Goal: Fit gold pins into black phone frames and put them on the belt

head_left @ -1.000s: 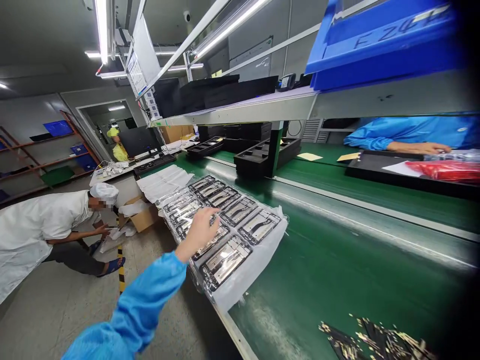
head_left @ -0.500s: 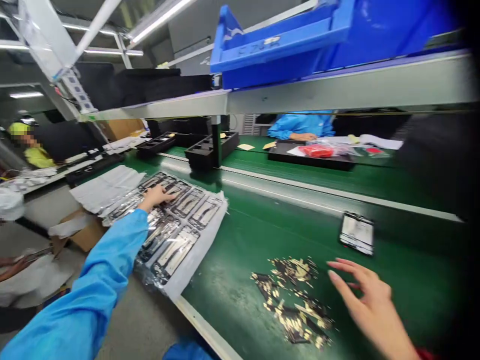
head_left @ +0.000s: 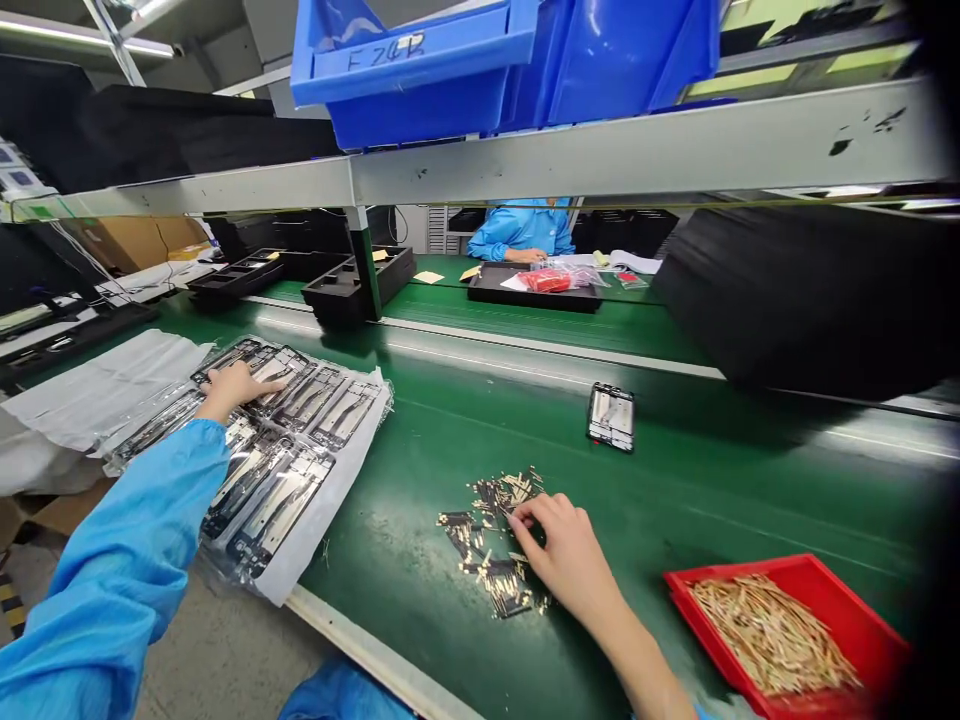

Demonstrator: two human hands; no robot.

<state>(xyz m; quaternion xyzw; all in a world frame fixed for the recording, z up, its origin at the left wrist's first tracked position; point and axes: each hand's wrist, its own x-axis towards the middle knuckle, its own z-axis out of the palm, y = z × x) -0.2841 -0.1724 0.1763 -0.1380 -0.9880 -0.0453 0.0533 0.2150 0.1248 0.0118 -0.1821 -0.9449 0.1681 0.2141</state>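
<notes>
At the far left end of the counter (head_left: 675, 500) lie white sheets (head_left: 97, 385), partly tucked under a plastic-wrapped pack of metal frames (head_left: 300, 450). The pack sits askew with its near corner hanging past the counter's near edge. The left hand (head_left: 232, 388) lies flat on top of it with the fingers stretched out and gripping nothing. Its weight seems to be what pins the overhanging pack in place.

Toward the middle, close to the near edge, a loose heap of small gold-and-black pieces (head_left: 480, 540) is spread on the green surface, within easy reach. The right hand (head_left: 566, 560) rests palm-down at its right side, fingers curled with the tips in the heap. I cannot tell whether they pinch a piece.

Beyond the heap, nearer the middle of the counter, a single frame (head_left: 611, 416) lies flat and alone, well apart from the pack. At the near right corner a red tray (head_left: 862, 625) keeps thin gold strips (head_left: 772, 630) gathered inside its walls.

Across the far edge another person in a blue sleeve (head_left: 495, 238) works at a black tray (head_left: 525, 293), under a shelf carrying blue bins (head_left: 420, 80).
</notes>
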